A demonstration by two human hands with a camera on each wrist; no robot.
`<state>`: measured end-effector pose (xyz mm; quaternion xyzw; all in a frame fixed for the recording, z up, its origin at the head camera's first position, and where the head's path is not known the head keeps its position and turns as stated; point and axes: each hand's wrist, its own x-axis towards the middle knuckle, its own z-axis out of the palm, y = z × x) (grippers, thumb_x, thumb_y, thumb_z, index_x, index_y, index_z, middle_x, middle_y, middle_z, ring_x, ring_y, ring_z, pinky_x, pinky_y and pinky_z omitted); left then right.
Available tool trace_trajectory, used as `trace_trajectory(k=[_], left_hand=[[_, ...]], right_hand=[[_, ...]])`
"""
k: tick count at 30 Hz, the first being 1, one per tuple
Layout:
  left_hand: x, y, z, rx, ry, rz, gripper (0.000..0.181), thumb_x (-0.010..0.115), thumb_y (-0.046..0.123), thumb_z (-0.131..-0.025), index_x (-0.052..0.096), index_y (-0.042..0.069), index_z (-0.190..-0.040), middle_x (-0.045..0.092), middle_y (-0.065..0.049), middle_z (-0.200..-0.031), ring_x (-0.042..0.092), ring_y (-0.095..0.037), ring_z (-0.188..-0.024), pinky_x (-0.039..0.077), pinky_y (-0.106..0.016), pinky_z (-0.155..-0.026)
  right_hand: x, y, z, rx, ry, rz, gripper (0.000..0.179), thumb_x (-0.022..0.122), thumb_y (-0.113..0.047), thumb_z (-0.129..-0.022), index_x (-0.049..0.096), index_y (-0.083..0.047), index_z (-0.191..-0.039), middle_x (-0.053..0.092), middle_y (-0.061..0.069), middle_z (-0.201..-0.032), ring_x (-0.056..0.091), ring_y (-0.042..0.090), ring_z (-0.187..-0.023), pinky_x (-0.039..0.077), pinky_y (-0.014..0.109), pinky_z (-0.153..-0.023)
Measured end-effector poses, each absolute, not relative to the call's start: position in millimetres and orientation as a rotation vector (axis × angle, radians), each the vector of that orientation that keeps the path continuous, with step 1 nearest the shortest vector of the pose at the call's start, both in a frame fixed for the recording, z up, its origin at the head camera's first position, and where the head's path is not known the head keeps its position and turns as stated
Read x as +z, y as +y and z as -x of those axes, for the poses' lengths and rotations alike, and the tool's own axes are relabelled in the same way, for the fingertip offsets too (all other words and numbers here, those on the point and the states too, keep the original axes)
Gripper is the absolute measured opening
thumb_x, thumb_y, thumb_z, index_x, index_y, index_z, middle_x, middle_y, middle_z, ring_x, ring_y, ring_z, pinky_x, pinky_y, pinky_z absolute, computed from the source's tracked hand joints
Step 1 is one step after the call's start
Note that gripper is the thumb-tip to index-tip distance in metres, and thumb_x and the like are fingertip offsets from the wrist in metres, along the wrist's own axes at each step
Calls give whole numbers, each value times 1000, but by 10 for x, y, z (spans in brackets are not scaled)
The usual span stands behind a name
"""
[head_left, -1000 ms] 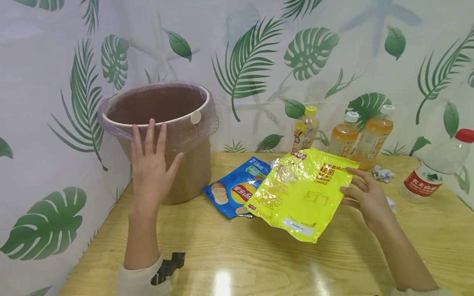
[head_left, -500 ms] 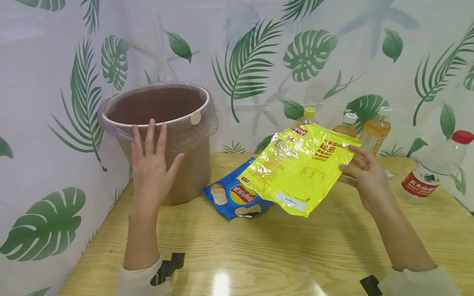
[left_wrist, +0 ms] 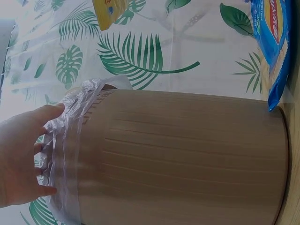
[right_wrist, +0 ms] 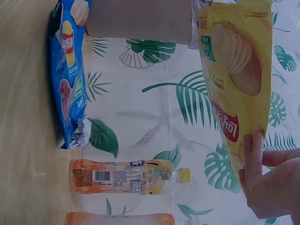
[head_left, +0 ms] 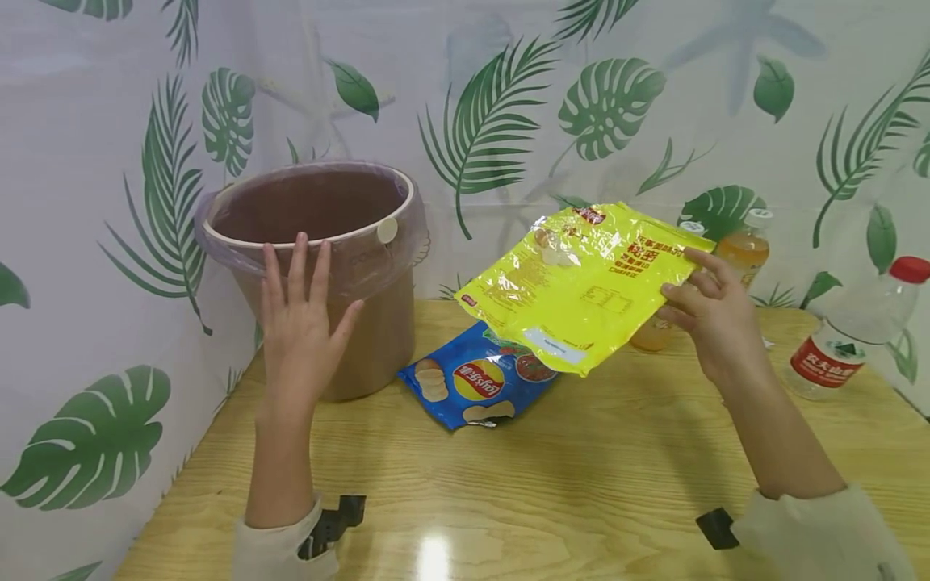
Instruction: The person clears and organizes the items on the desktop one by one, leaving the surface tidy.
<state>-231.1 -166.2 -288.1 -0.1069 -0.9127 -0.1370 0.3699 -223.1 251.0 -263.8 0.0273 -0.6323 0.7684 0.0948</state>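
My right hand (head_left: 715, 319) pinches a yellow Lay's chip bag (head_left: 574, 282) by its right edge, between thumb and fingers, and holds it raised over the table. In the right wrist view, the printed front of this yellow bag (right_wrist: 236, 61) faces the camera. With fingers spread and straight, my left hand (head_left: 299, 339) touches the front of a brown trash bin (head_left: 370, 339), fingertips right at its rim. A thin clear liner (left_wrist: 70, 122) folds over that rim beside the left fingers. On the table, a blue Lay's chip bag (head_left: 465, 387) lies partly behind the yellow one.
Bottles with orange drink (head_left: 743, 250) stand at the back right, partly hidden by the yellow bag. A yellow-capped bottle (right_wrist: 131, 176) shows in the right wrist view. Farther right, a clear red-capped bottle (head_left: 835, 355) leans. A leaf-patterned cloth (head_left: 494, 97) hangs behind.
The yellow chip bag has risen and shifted left toward the bin in my right hand, uncovering more of the blue bag. My left hand has stayed at the bin.
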Motion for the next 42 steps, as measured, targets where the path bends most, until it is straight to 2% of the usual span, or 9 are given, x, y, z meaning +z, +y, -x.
trace_trajectory(k=[2, 4, 15, 22, 28, 33, 42], left_hand=[[-2887, -1659, 2318, -352, -2333, 278, 73, 57, 36, -90, 18, 12, -147, -3, -2, -153, -13, -29, -136, 4, -51, -107], [-2891, -1657, 2324, -356, -2322, 282, 73, 58, 35, -90, 18, 12, -147, -3, -2, -153, -13, -29, -136, 4, -51, -107], [-2898, -1654, 2331, -346, -2304, 286, 74, 58, 34, -90, 17, 13, -148, -2, -4, -153, -12, -30, -136, 3, -52, -106], [-2894, -1656, 2332, -337, -2309, 281, 74, 58, 35, -90, 17, 13, -148, -2, -4, -153, -13, -30, -136, 4, -52, -106], [-2896, -1658, 2335, -338, -2313, 281, 75, 59, 34, -89, 17, 14, -148, -3, -3, -153, -12, -30, -136, 4, -52, -106], [-2889, -1657, 2331, -339, -2328, 274, 76, 58, 35, -90, 15, 14, -148, -4, -3, -153, -13, -30, -136, 3, -51, -107], [-2890, -1659, 2327, -341, -2327, 273, 76, 59, 35, -89, 15, 14, -148, -4, -3, -153, -12, -31, -136, 3, -51, -107]], right_hand=[[-2590, 2479, 2244, 2246, -1893, -64, 70, 62, -6, -87, 22, -11, -145, 7, 16, -149, 51, 12, -101, 50, 19, -73], [-2542, 2451, 2257, 2242, -1891, -54, 70, 61, -6, -88, 22, -12, -145, -2, 15, -151, 49, 13, -104, 49, 19, -74], [-2242, 2211, 2416, 2238, -1774, -86, 63, 60, -1, -87, 29, -11, -140, 28, 17, -140, 56, 16, -94, 51, 21, -70], [-2040, 2065, 2478, 2253, -1724, -108, 59, 59, 0, -87, 32, -12, -139, 32, 14, -139, 52, 21, -103, 51, 24, -73], [-1889, 1935, 2531, 2329, -1618, -130, 59, 58, 4, -86, 32, -11, -138, 41, 13, -129, 59, 20, -92, 52, 25, -72], [-1815, 1773, 2600, 2344, -1569, -125, 59, 57, 5, -86, 32, -10, -137, 41, 13, -127, 60, 20, -87, 52, 24, -71], [-1716, 1391, 2797, 2284, -1605, -98, 56, 53, 2, -90, 29, -13, -138, 42, 10, -128, 59, 23, -99, 50, 24, -75]])
